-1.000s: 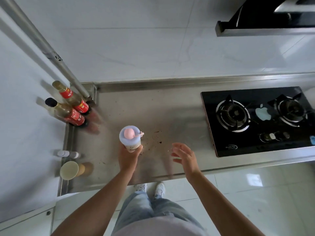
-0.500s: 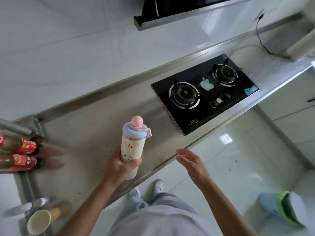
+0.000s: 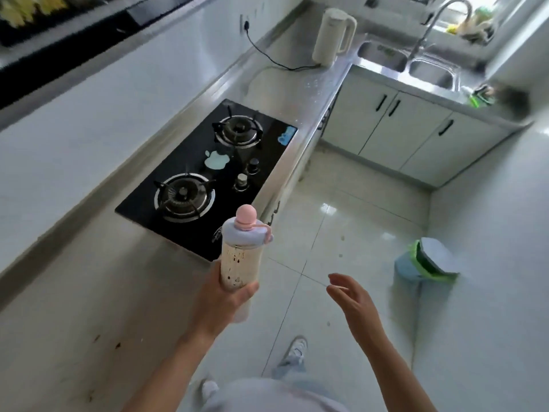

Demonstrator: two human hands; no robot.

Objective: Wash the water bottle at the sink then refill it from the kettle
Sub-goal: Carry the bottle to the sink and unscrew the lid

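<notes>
My left hand (image 3: 221, 301) grips the water bottle (image 3: 240, 257) upright at its lower half, off the counter's front edge. The bottle is clear with brown stains inside, a pale lilac lid and a pink round cap. My right hand (image 3: 352, 301) hangs open over the floor, fingers apart, holding nothing. A cream kettle (image 3: 332, 37) stands at the far corner of the steel counter, its black cord running to a wall socket. Beyond it lies the double steel sink (image 3: 407, 62) with a curved tap (image 3: 436, 22).
A black two-burner gas hob (image 3: 214, 173) is set into the steel counter (image 3: 74, 292) on my left. White cabinets (image 3: 416, 138) sit under the sink. A blue bin with a green-rimmed lid (image 3: 424, 269) stands on the tiled floor to the right.
The bottle has been lifted off the counter by my left hand. My view has swung right, bringing the kettle, sink and bin into sight; the sauce bottles have left the frame.
</notes>
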